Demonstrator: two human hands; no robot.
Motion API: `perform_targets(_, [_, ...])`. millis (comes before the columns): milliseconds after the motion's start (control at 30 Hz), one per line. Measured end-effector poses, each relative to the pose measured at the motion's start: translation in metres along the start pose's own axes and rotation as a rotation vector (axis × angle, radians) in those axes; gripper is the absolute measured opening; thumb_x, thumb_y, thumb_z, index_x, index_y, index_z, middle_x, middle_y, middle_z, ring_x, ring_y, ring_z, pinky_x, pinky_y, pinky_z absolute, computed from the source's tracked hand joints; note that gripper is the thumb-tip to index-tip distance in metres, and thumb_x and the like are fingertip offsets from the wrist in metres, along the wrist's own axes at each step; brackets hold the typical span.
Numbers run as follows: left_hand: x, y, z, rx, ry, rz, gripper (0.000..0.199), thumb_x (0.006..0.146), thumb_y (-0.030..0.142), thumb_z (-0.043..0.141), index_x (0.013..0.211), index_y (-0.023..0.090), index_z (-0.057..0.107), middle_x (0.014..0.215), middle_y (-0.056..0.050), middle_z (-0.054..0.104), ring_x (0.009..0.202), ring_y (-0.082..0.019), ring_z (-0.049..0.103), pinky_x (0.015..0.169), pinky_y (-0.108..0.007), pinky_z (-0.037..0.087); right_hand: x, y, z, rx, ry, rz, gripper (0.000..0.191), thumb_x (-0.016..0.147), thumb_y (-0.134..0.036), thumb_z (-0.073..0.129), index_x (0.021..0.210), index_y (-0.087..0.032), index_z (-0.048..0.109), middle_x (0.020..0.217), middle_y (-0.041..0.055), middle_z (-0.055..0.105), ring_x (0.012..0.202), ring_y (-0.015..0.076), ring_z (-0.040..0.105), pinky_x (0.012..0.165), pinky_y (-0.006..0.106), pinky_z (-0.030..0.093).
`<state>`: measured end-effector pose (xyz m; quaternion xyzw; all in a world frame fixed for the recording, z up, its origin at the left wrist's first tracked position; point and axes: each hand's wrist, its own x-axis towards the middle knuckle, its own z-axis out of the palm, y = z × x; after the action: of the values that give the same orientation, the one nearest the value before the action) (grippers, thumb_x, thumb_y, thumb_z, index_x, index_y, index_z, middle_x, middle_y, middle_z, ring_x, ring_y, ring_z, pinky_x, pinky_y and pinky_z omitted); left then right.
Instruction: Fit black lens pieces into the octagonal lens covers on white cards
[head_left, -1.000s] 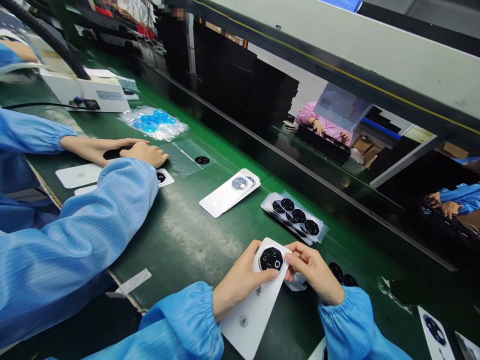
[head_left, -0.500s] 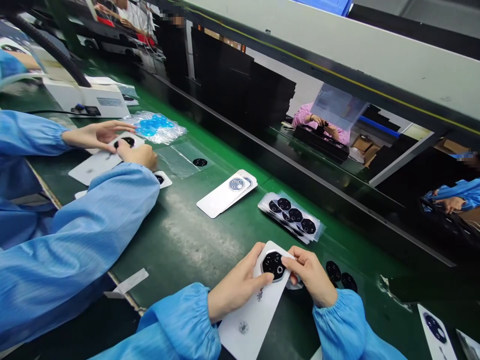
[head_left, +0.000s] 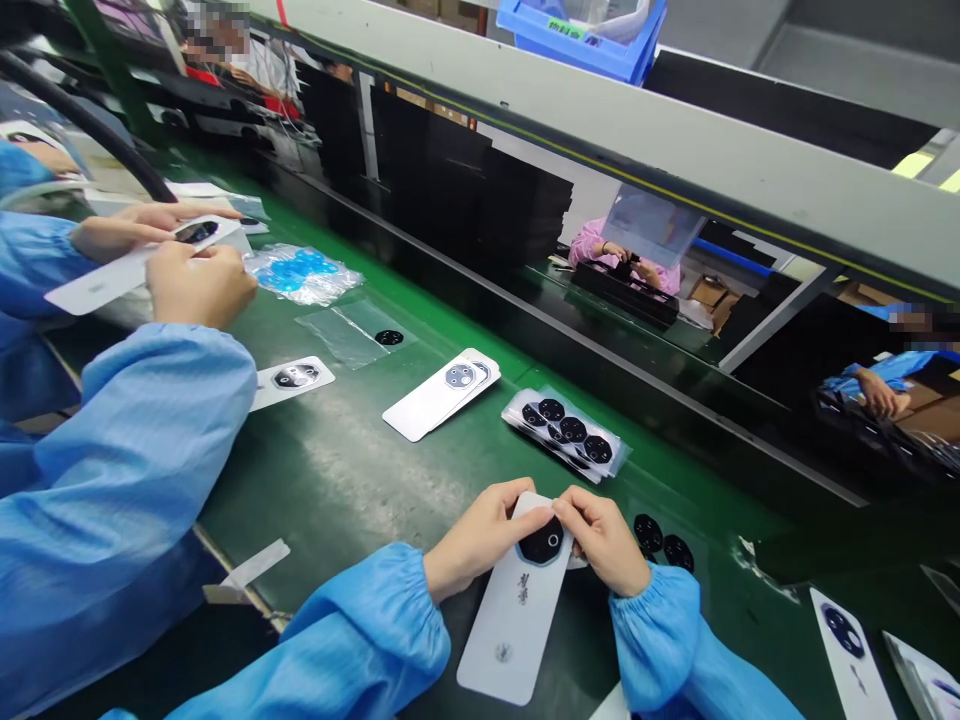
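A white phone back cover [head_left: 501,632] with dark lettering slants upward between my hands. At its upper end sits a black camera lens plate [head_left: 541,546]. My left hand [head_left: 472,538] is closed on the cover's left edge, its thumb lying across the top of the plate. From the other side my right hand [head_left: 606,545] pinches the upper right corner, thumb and fingertips close to the left thumb. The fingers behind the cover are hidden. Just right of my right hand lie black lens plates [head_left: 663,542] on the green bench [head_left: 337,500].
Ahead is a bagged stack of lens plates [head_left: 566,432], left of it white back covers [head_left: 439,393]. More covers [head_left: 851,650] lie at far right. On my left, a co-worker's hands [head_left: 201,280] hold another cover. A grey beam [head_left: 675,130] crosses above, bearing a blue bin [head_left: 585,45].
My left thumb has moved up across the lens plate toward the top edge, and my right thumb has moved beside it. The co-worker has lifted a cover leftward. The view has shifted slightly.
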<state>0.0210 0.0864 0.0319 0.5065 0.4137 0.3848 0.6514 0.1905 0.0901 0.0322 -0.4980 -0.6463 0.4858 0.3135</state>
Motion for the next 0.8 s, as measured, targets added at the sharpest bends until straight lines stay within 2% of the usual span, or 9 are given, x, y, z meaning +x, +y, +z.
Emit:
perform_targets(133, [0.003,-0.004,0.01,-0.034,0.078,0.018,0.044,0.074,0.046,0.064,0.061,0.019,0.031,0.058,0.008,0.03,0.053,-0.007,0.031,0.048,-0.02,0.024,0.005,0.002,-0.005,0.045,-0.029,0.0,0.048,0.077,-0.064,0.054,0.062,-0.02,0.045,0.047,-0.0077,0.042,0.04,0.0066,0.039,0.041,0.02,0.029])
perform_targets(200, [0.002,-0.002,0.012,-0.063,0.091,0.018,0.041,0.077,0.051,0.059,0.065,0.019,0.035,0.061,0.007,0.035,0.055,-0.008,0.037,0.05,-0.02,0.028,0.008,-0.001,-0.01,0.077,-0.053,0.005,0.048,0.071,-0.065,0.06,0.066,-0.019,0.048,0.051,-0.007,0.046,0.041,0.0066,0.041,0.041,0.02,0.031])
perform_targets(300, [-0.004,0.004,0.012,-0.095,0.032,-0.01,0.036,0.075,0.05,0.062,0.079,0.018,0.045,0.07,0.004,0.049,0.063,-0.012,0.049,0.055,-0.022,0.037,0.009,-0.004,-0.017,0.108,-0.048,0.011,0.048,0.066,-0.064,0.065,0.07,-0.018,0.051,0.052,-0.0064,0.049,0.04,0.0067,0.043,0.039,0.02,0.031])
perform_targets(400, [-0.012,0.008,0.014,-0.098,-0.029,-0.039,0.038,0.066,0.033,0.074,0.09,0.018,0.048,0.079,0.002,0.057,0.071,-0.015,0.056,0.058,-0.023,0.042,0.008,-0.004,-0.019,0.13,0.0,-0.001,0.048,0.067,-0.064,0.063,0.07,-0.018,0.052,0.049,-0.007,0.049,0.037,0.0059,0.041,0.038,0.019,0.029])
perform_targets(467, [-0.018,0.008,0.017,-0.1,-0.035,-0.036,0.036,0.066,0.026,0.073,0.092,0.019,0.049,0.08,0.003,0.057,0.071,-0.014,0.055,0.059,-0.022,0.043,0.005,-0.002,-0.018,0.141,0.025,-0.009,0.048,0.068,-0.064,0.062,0.069,-0.018,0.053,0.048,-0.0072,0.048,0.036,0.0054,0.039,0.037,0.019,0.027])
perform_targets(633, [-0.024,0.004,0.022,-0.133,-0.059,-0.027,0.032,0.073,0.027,0.067,0.098,0.019,0.049,0.079,0.003,0.056,0.067,-0.012,0.053,0.057,-0.022,0.042,-0.001,0.002,-0.016,0.163,0.047,-0.022,0.048,0.074,-0.065,0.057,0.062,-0.019,0.047,0.042,-0.0082,0.043,0.034,0.0055,0.036,0.034,0.019,0.023])
perform_targets(800, [-0.024,0.004,0.015,-0.172,-0.122,-0.028,0.031,0.076,0.03,0.067,0.099,0.019,0.05,0.082,0.002,0.058,0.069,-0.012,0.054,0.059,-0.022,0.042,-0.003,0.001,-0.015,0.179,0.058,-0.025,0.049,0.077,-0.066,0.054,0.061,-0.02,0.044,0.039,-0.0078,0.044,0.033,0.006,0.035,0.035,0.021,0.024])
